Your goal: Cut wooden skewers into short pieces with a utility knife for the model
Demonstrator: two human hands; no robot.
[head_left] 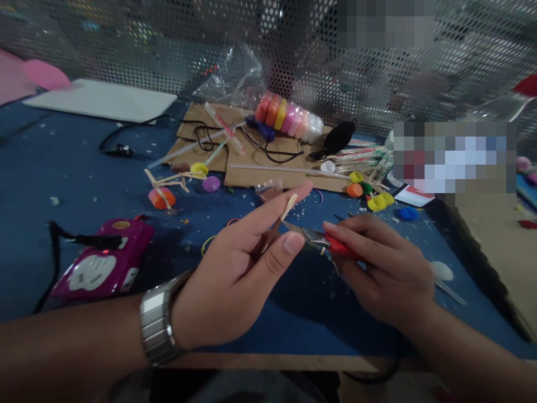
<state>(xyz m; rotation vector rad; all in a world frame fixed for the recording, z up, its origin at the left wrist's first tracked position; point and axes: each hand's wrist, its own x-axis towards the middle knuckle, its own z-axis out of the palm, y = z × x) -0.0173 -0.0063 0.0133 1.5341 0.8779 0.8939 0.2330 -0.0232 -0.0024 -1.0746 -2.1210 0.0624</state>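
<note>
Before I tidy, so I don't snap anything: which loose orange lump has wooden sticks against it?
The left orange lump, nearer the purple piece: wooden sticks lie against it. The other orange lump, beside the green piece, has none.

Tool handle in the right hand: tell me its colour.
The tool handle is red, seen best in the head view.

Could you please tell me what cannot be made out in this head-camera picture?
Head view: wooden stick, lower end hidden in the left hand.
Head view: red-handled tool, rear of its handle hidden by the right hand.
Head view: pink object, cut off by the left edge.
Head view: whatever lies behind the pixelated patch at right, masked.
</note>
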